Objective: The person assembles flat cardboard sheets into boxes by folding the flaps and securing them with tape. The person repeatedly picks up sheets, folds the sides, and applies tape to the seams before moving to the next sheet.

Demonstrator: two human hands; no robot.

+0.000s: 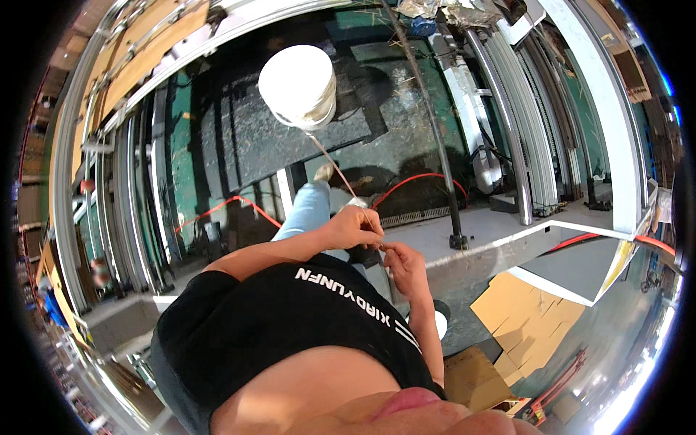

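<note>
My left hand (354, 228) and my right hand (407, 270) meet in front of my black shirt. Both have their fingers pinched together, fingertips almost touching. Whatever sits between them is too small to make out. Beyond the left hand, a thin brownish cord or rod (331, 161) slants up to a white bucket (297, 76). Its lower end meets something whitish beside the left hand, and I cannot tell whether the hand holds it. The bucket stands on the dark floor inside the machine frame.
A grey metal beam (500, 255) crosses in front of me. A dark upright rod (435, 130) and metal rails (500, 109) stand to the right. A red hose (413, 176) curves over the floor. Flat cardboard sheets (525, 319) lie at the lower right.
</note>
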